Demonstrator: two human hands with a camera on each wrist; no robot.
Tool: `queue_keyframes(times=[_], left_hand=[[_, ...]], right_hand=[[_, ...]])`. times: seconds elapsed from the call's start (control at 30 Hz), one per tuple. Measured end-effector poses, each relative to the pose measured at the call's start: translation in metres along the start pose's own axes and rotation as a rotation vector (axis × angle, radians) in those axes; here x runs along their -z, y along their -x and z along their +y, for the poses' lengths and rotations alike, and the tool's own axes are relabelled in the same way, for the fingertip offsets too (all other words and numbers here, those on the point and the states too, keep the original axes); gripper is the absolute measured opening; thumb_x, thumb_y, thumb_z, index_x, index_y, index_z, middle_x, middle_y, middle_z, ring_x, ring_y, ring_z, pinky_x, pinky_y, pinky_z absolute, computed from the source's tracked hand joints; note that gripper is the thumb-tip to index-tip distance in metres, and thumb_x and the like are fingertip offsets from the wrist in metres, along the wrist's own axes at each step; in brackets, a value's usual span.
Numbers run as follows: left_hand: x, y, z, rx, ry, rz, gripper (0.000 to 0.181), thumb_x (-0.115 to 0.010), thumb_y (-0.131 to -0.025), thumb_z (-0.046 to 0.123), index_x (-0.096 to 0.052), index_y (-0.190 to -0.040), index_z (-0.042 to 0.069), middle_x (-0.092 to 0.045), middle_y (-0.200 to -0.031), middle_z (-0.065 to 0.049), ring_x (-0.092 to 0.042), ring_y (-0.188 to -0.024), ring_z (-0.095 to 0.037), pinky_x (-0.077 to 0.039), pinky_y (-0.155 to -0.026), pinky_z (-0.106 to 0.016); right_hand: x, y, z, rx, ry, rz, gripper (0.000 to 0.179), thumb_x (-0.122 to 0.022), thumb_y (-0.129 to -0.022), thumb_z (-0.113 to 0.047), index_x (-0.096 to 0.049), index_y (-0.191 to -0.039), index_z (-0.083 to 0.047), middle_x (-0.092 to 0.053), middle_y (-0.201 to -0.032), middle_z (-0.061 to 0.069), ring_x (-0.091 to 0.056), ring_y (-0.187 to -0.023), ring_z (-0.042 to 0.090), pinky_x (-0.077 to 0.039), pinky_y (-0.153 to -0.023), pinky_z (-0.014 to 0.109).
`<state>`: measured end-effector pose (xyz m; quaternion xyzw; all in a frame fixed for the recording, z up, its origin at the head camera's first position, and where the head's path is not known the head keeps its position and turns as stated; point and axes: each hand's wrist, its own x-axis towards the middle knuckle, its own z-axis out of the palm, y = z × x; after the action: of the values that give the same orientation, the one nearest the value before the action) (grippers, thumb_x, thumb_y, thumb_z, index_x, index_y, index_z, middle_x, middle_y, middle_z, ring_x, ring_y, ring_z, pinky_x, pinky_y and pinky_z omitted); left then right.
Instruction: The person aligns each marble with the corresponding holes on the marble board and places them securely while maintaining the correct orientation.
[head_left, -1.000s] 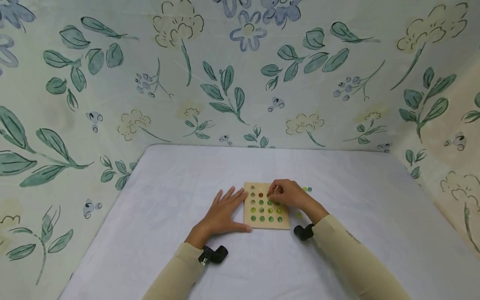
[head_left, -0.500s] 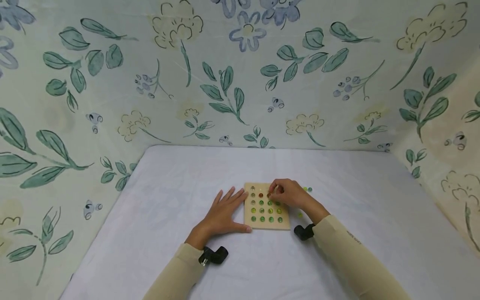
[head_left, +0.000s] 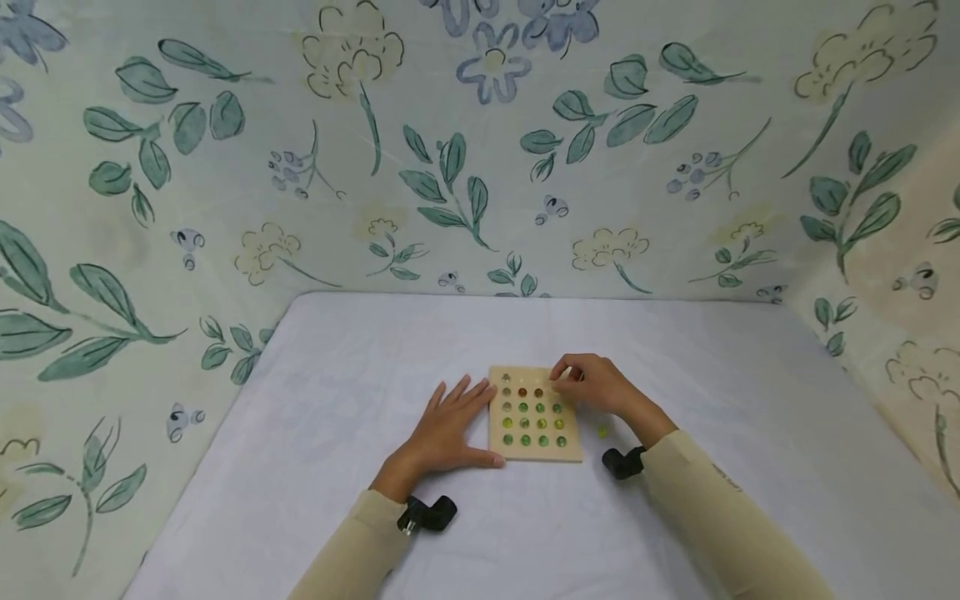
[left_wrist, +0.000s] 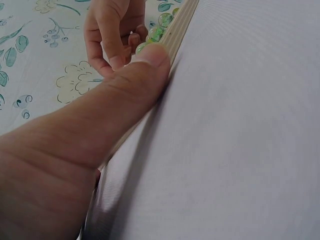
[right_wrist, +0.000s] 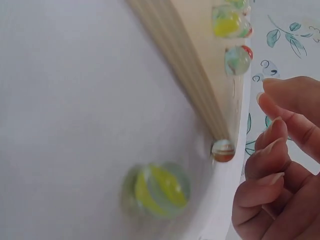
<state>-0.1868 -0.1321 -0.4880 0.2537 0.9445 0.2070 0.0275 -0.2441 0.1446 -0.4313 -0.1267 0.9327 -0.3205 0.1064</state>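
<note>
A pale wooden board (head_left: 572, 446) bears rows of glass marbles, mostly green and yellow, with a red-brown marble (head_left: 538, 392) in the second row from the back. My left hand (head_left: 444, 425) lies spread along the board's left side. Its thumb (left_wrist: 145, 62) presses at the front edge. Over the back right corner is my right hand (head_left: 600, 387), thumb and index finger apart with nothing between them in the right wrist view. A marble with an orange band (right_wrist: 223, 150) shows by the board's corner there.
A loose yellow-swirled marble (right_wrist: 162, 190) lies on the white cloth (head_left: 360, 350), right of the board. Floral fabric (head_left: 480, 167) hangs behind and at both sides of the table. Each wrist wears a black camera.
My right hand has let go of the red-brown marble, which stays in the board, and moved right. It now covers the loose marbles at the back right. The left hand stays put.
</note>
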Motion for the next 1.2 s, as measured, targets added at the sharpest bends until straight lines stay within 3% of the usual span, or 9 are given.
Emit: queue_keyframes(times=[0.33,0.6,0.97,1.2], left_hand=[[0.002,0.002,0.0,-0.02,0.014,0.033,0.11,-0.066,-0.068,0.077,-0.025,-0.155,0.022,-0.021,-0.16,0.002,-0.007,-0.148,-0.023,0.001,-0.117,-0.051],[0.002,0.002,0.0,-0.025,0.015,0.022,0.111,-0.065,-0.068,0.077,-0.023,-0.155,0.022,-0.02,-0.16,0.003,-0.006,-0.148,-0.023,0.002,-0.117,-0.05],[-0.002,0.0,0.0,-0.004,0.013,0.011,0.111,-0.064,-0.068,0.079,-0.021,-0.155,0.025,-0.017,-0.16,0.006,-0.003,-0.148,-0.018,0.005,-0.117,-0.047],[-0.001,0.001,-0.001,-0.02,0.002,0.025,0.111,-0.064,-0.068,0.079,-0.024,-0.155,0.023,-0.02,-0.16,0.002,-0.006,-0.148,-0.022,0.001,-0.117,-0.051]], right_hand=[[0.008,0.004,0.007,-0.026,0.01,0.036,0.012,-0.067,-0.091,-0.023,-0.067,-0.101,-0.016,-0.057,-0.079,0.006,-0.05,-0.068,0.02,-0.042,-0.056,0.029],[0.01,0.007,0.016,-0.053,0.012,0.036,0.014,-0.067,-0.09,-0.023,-0.067,-0.102,-0.015,-0.056,-0.079,0.006,-0.049,-0.069,0.021,-0.042,-0.057,0.029],[0.012,0.012,0.02,-0.035,-0.01,0.027,0.017,-0.067,-0.091,-0.02,-0.065,-0.105,-0.011,-0.057,-0.08,0.007,-0.049,-0.069,0.021,-0.041,-0.058,0.03],[0.009,0.013,0.025,-0.024,-0.031,0.012,0.017,-0.067,-0.091,-0.019,-0.064,-0.106,-0.011,-0.057,-0.08,0.007,-0.049,-0.069,0.02,-0.042,-0.058,0.03]])
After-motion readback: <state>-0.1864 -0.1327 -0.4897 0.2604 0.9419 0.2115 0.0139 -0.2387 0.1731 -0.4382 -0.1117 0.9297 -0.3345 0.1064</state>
